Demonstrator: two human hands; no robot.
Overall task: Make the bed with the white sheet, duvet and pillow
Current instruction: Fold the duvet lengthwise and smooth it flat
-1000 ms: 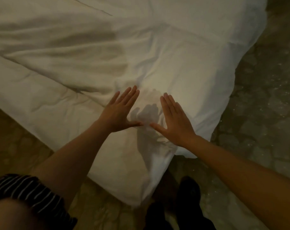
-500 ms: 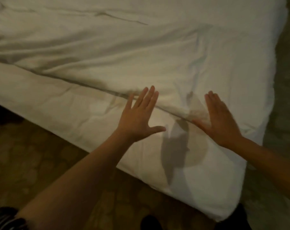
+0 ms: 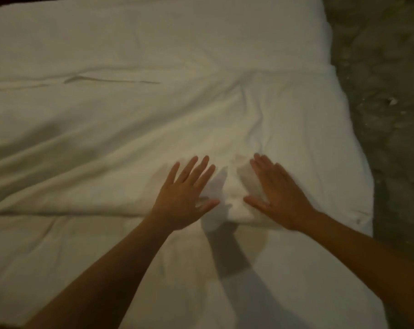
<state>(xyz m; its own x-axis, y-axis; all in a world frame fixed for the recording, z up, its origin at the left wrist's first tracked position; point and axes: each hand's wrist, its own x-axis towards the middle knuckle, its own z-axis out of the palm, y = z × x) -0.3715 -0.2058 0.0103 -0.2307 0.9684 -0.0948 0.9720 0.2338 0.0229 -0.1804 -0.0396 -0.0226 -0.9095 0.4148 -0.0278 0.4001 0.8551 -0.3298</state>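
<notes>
A white duvet (image 3: 135, 129) covers almost the whole bed, with long creases running across it and a bunched fold between my hands. My left hand (image 3: 184, 198) lies flat on the duvet, fingers straight and spread. My right hand (image 3: 278, 195) lies flat beside it, fingers together, palm down on the fabric near the duvet's folded front edge (image 3: 59, 213). A lower white layer (image 3: 106, 269) hangs over the near side of the bed. No pillow is in view.
Dark patterned stone floor (image 3: 386, 91) runs along the right side of the bed. The bed's right edge (image 3: 357, 186) curves down near my right hand. The light is dim and my arms cast a shadow on the fabric.
Both hands have slid further onto the bed and come closer together, staying flat. The view has moved forward, so the floor on the near left is mostly out of sight.
</notes>
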